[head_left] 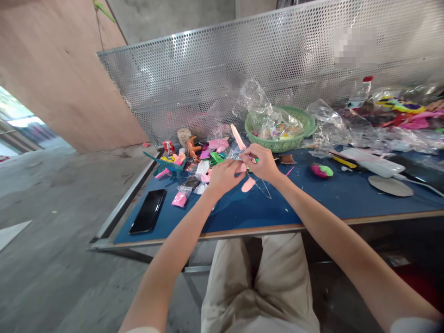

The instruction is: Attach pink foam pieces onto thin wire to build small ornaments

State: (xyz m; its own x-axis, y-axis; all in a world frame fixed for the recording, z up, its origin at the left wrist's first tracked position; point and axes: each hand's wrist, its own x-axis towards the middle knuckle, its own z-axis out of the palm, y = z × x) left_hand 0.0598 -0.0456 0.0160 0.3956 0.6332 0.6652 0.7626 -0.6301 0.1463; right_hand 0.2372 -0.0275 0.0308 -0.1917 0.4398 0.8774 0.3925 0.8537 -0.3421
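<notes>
Blue-topped workbench backed by a perforated metal panel. Held above its middle, a thin wire frame carrying soft pink pieces: a long pink strip sticking up and to the far left, a pink oval hanging just below the hands. Right hand pinched on the strip's base, thumb against fingertips. Left hand touching it, curled shut on the wire frame lower down, contents of the fist mostly hidden. Probably best handled with light pinches only, the pink stuff looking soft enough to dent and the wire thin enough to bend; likely steadier kept low over the bench. Left of the hands, a pink packet, a blue dinosaur toy and an orange figure among small bright bits. Near the left edge, a black phone lying flat. Just beyond the hands, a green basket full of clear bags. To the right, a pink-and-green lump, a grey disc, more crumpled plastic
</notes>
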